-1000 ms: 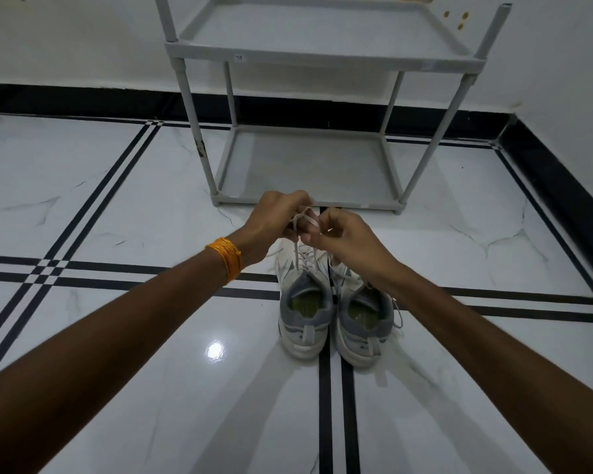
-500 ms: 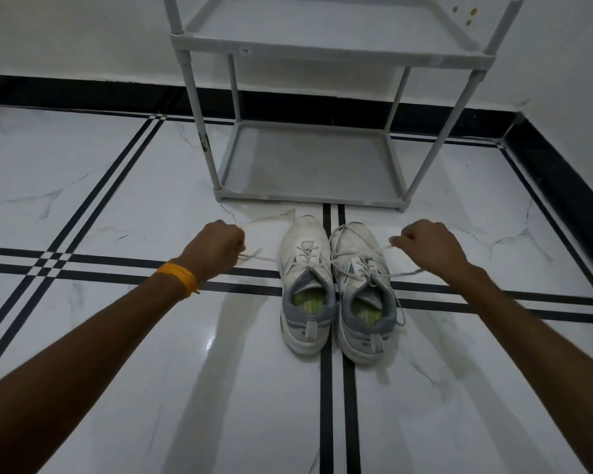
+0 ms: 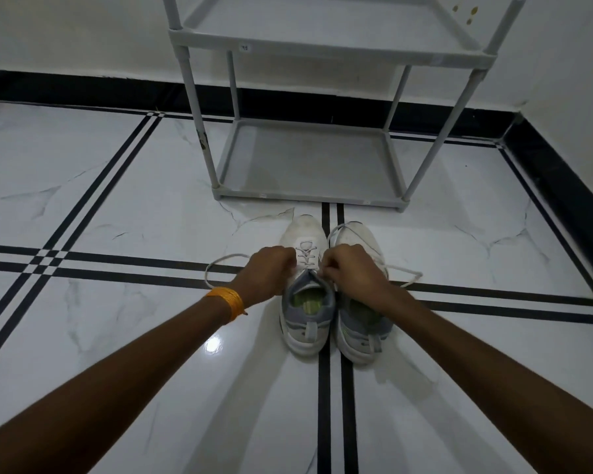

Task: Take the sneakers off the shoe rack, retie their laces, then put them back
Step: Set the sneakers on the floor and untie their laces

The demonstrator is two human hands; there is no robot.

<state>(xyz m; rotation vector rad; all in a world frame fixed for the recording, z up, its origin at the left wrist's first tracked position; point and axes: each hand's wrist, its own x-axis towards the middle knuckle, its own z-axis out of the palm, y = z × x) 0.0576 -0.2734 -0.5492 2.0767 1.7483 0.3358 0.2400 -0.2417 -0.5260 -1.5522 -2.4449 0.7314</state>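
Note:
Two white and grey sneakers stand side by side on the floor, toes toward the rack: the left sneaker (image 3: 305,302) and the right sneaker (image 3: 360,323). My left hand (image 3: 271,271) is closed on the left sneaker's lace at the shoe's left side. A loop of lace (image 3: 219,265) trails out to the left of it. My right hand (image 3: 349,271) is closed on the other lace end just right of the tongue, partly covering the right sneaker. A lace end (image 3: 407,273) lies on the floor to the right.
The grey two-shelf shoe rack (image 3: 308,196) stands just beyond the sneakers, both shelves bare. White marble floor with black stripes surrounds them. A wall with a black skirting runs behind and along the right.
My hands, spread wide apart half a second ago pulling the lace taut, have come back together over the left sneaker. The lace now hangs slack in loops at both sides.

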